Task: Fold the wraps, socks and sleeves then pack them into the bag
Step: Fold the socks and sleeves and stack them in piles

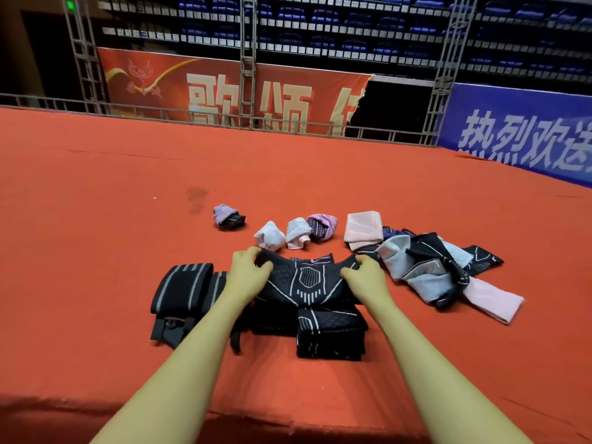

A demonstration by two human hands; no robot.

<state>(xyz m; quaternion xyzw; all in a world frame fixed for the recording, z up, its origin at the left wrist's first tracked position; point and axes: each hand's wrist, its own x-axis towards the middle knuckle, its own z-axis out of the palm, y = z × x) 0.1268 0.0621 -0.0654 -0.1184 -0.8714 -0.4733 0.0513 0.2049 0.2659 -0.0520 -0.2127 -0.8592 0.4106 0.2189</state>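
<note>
A black sleeve with white line patterns is held up between my hands over the red carpet. My left hand pinches its left end and my right hand grips its right end. Below it lies a folded black patterned sleeve. Black wraps with grey stripes lie folded to the left. Several rolled socks sit in a row behind, with one more further left. A folded pink cloth and a loose pile of black, grey and pink sleeves lie on the right.
The red carpet stretches wide on every side, with its front edge near the bottom of the view. A metal rail and banners close the far edge. No bag is in view.
</note>
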